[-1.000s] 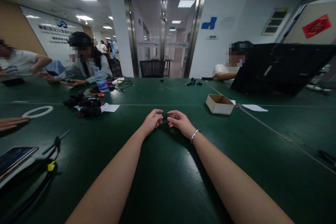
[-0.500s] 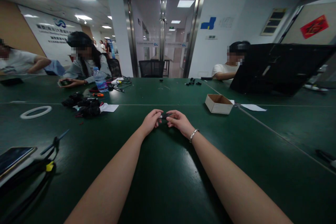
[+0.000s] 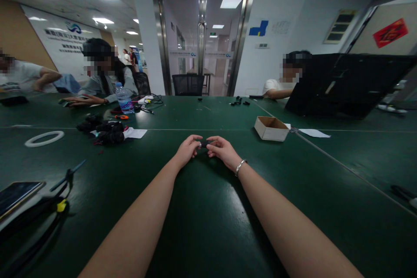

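Straight ahead, a small black piece with a silvery left end [image 3: 204, 143] is held just above the green table [image 3: 202, 208]; its exact kind is too small to make out. My left hand [image 3: 188, 149] pinches the silvery end between thumb and fingers. On the other side, my right hand [image 3: 223, 151] grips the black end, thumb nearest to me. A metal bracelet [image 3: 240, 167] circles my right wrist. Fingers cover part of the piece at both ends.
A small open box [image 3: 272, 132] stands to the right beside paper. Leftward lie black bundles [image 3: 110, 132], a white ring [image 3: 44, 139], a phone [image 3: 19, 195] and black straps [image 3: 48, 217]. A water bottle [image 3: 124, 100] stands farther back. A large black panel [image 3: 348, 87] leans at right.
My hands and the black piece stay almost in place. At the far left, a seated person's hands have shifted and tilted the thing they hold.
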{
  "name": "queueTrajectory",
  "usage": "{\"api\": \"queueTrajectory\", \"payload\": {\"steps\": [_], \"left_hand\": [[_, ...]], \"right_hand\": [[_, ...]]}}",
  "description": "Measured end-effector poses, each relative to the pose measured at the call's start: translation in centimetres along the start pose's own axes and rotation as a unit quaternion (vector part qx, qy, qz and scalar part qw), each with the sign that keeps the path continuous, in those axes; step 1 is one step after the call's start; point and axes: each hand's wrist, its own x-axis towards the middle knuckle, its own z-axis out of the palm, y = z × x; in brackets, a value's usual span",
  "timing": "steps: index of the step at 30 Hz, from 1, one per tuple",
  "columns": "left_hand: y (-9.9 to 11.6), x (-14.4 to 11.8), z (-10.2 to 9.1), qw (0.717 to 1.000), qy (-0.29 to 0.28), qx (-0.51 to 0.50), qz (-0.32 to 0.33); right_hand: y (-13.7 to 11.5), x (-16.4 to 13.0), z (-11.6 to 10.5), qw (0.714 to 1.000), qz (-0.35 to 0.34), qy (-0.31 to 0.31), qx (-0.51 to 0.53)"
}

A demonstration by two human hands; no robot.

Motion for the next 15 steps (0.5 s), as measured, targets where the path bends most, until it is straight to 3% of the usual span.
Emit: {"api": "queueTrajectory", "payload": {"steps": [15], "left_hand": [[-0.44,0.37,-0.09,1.0,-0.014,-0.01,-0.004]], "right_hand": [[-0.09,0.0,0.11,1.0,0.002,-0.005,-0.002]]}}
